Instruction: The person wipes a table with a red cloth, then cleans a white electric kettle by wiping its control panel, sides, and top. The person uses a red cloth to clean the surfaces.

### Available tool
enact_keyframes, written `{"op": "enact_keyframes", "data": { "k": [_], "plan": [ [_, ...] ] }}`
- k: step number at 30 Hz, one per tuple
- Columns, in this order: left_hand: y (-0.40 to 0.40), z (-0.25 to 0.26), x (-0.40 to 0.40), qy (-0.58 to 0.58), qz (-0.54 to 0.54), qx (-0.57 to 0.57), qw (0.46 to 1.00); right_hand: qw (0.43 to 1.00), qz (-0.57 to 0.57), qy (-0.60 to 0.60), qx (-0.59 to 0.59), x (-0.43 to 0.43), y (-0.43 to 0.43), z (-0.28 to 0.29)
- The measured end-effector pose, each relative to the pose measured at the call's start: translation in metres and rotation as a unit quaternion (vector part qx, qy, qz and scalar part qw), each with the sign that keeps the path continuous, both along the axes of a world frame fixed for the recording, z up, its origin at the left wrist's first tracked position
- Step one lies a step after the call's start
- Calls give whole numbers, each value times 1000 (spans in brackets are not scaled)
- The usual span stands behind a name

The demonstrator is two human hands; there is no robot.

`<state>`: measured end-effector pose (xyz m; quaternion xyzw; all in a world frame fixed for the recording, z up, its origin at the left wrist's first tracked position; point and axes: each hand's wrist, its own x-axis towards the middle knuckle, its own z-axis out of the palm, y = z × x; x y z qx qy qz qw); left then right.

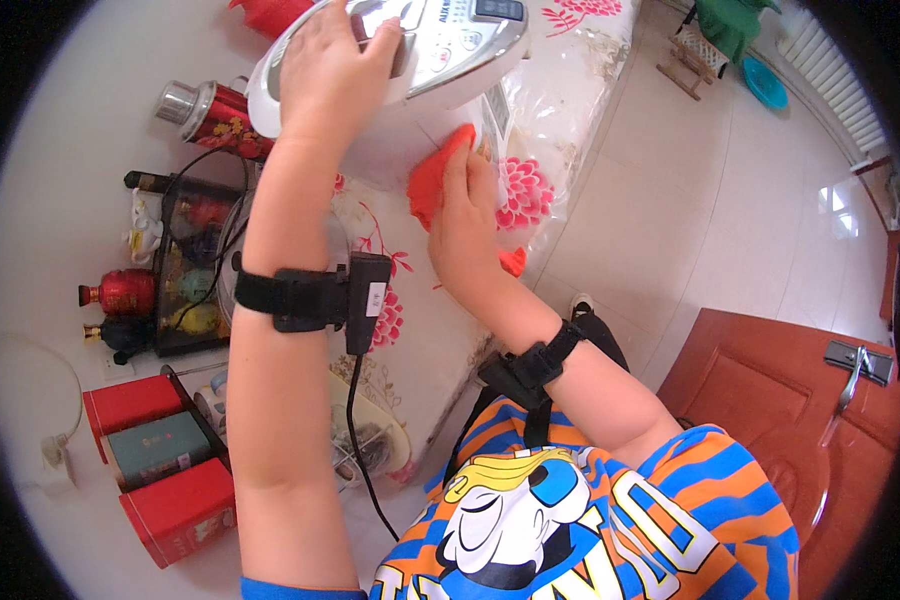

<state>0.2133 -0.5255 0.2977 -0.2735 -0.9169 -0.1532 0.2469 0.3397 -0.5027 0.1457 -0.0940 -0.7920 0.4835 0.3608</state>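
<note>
My left hand (334,82) lies over the top of a white electric kitchen appliance (390,142) of the AUX make, its thumb and fingers gripping around the lid (427,64). A silver control panel with buttons and a dark display faces up. The appliance looks tilted and runs past the top of the picture. My right hand (461,214) holds a red cloth (431,180) against the appliance's side, near the front. Another bit of red material (512,262) shows behind my right wrist; whether it belongs to the same cloth is unclear. Both forearms wear black strapped devices.
A flowered tablecloth (420,315) under clear plastic covers the table. Along the wall stand a red thermos flask (221,116), bottles (127,292), a dark glass-sided case (195,300) and red and green tins (157,450). A brown door (765,390) stands at the right.
</note>
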Motion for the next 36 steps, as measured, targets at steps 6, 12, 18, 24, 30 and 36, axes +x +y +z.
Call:
{"op": "enact_keyframes", "data": {
  "k": [6, 12, 18, 24, 30, 36],
  "plan": [
    [-11, -1, -5, -72, -115, 268, 954, 991, 89, -99, -26, 25, -1, -55],
    [-67, -36, 45, 10, -180, 629, 756, 876, 394, -255, -106, 52, 42, -41],
    [-109, -151, 134, -404, 33, 487, 774, 815, 512, -262, -75, 53, 43, -7],
    [-131, -205, 182, -539, -6, 534, 651, 826, 492, -275, 18, 56, 26, 2],
    [-149, -204, 181, -440, -61, 496, 746, 848, 435, -301, -29, 47, 26, 16],
    [-155, -145, 187, -335, -38, 559, 757, 874, 382, -285, -98, 37, 25, 39]
  ]
}}
